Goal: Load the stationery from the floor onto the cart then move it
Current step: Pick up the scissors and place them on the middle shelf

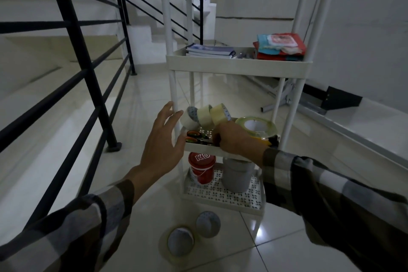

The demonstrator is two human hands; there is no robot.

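A white three-tier cart (240, 65) stands on the tiled floor. Its middle shelf (198, 147) holds three tape rolls (204, 115) in a row, orange-handled scissors (194, 136) and a large green tape roll (257, 127). My right hand (235, 139) reaches into this shelf with curled fingers, just under the yellowish roll; what it grips is hidden. My left hand (163, 137) hovers with fingers spread at the shelf's left corner post, holding nothing. Two tape rolls (181, 242) lie on the floor in front of the cart.
The top shelf carries stacked books (210, 51) and red and teal packets (280, 47). A red tub (202, 168) and a grey roll (237, 175) sit on the bottom shelf. A black stair railing (77, 55) runs along the left. Folded metal frames (287, 97) lie behind the cart.
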